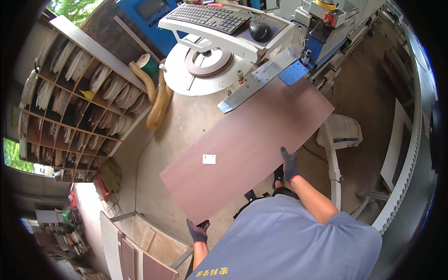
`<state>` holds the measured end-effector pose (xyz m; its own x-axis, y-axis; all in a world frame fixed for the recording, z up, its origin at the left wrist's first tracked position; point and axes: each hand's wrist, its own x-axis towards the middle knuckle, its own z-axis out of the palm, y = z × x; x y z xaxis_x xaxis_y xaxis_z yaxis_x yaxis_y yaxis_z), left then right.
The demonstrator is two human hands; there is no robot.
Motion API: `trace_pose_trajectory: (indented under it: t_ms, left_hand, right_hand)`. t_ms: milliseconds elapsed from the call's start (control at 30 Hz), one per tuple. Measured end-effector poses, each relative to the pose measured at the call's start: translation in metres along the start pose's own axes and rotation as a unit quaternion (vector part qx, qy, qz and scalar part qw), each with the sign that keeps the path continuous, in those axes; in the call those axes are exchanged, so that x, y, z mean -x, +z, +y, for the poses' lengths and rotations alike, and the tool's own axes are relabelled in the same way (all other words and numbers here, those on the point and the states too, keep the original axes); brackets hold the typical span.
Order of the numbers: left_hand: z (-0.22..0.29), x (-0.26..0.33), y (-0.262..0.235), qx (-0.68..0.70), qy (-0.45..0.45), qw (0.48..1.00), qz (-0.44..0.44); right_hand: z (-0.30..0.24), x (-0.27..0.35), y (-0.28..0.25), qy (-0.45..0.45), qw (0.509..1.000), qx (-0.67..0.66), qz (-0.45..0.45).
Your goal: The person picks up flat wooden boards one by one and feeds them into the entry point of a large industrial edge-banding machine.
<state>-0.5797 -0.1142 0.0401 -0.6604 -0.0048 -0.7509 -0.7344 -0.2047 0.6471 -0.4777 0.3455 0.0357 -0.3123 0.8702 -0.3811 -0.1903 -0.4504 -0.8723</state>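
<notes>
A long brownish-pink panel (pixel 252 140) with a small white label (pixel 209 159) lies slantwise in front of me. Its far right end reaches the machine's metal guide bar (pixel 261 79). At the panel's near left corner, my left hand (pixel 199 230) in a dark glove is closed on the edge. My right hand (pixel 290 164), gloved in dark fabric with a red cuff, rests at the long near edge towards the right. Its thumb and fingers are spread, the fingertips against the panel.
A keyboard (pixel 208 18) and mouse (pixel 259 30) sit on a shelf above a round white table (pixel 186 84) bearing a coil of edge strip (pixel 208 71). Left stands a compartment rack (pixel 70 84) of coils. An open-topped wooden bin (pixel 149 233) is at lower left, a white sack (pixel 343 130) at right.
</notes>
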Motion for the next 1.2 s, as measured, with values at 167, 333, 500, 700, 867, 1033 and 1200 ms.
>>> trace_pose_trajectory:
  t_ms: [167,333,500,700,867,1033,1200]
  left_hand:
    - [0.0,0.014,0.047,-0.144,-0.054,0.988,-0.003]
    - [-0.016,0.024,0.083,-0.221,-0.007,0.974,-0.038]
    - [-0.024,0.04,0.143,-0.195,-0.028,0.98,-0.023]
    - [-0.029,0.07,0.227,-0.188,-0.018,0.982,0.009]
    - [-0.05,0.065,0.253,-0.262,-0.012,0.964,0.048]
    - [-0.055,0.056,0.277,-0.283,-0.11,0.953,0.008]
    - [-0.06,0.053,0.329,-0.341,-0.125,0.93,-0.055]
  right_hand:
    - [-0.046,-0.031,-0.012,-0.036,0.999,0.006,-0.021]
    - [-0.052,-0.073,-0.04,-0.075,0.99,0.118,0.026]
    - [-0.06,-0.126,-0.066,-0.069,0.997,0.012,0.046]
    - [-0.113,-0.294,-0.136,-0.166,0.968,0.035,0.187]
    - [-0.187,-0.463,-0.213,-0.07,0.984,-0.028,0.161]
    - [-0.23,-0.523,-0.254,0.013,0.985,-0.077,0.155]
    - [-0.248,-0.463,-0.222,0.003,0.985,-0.04,0.17]
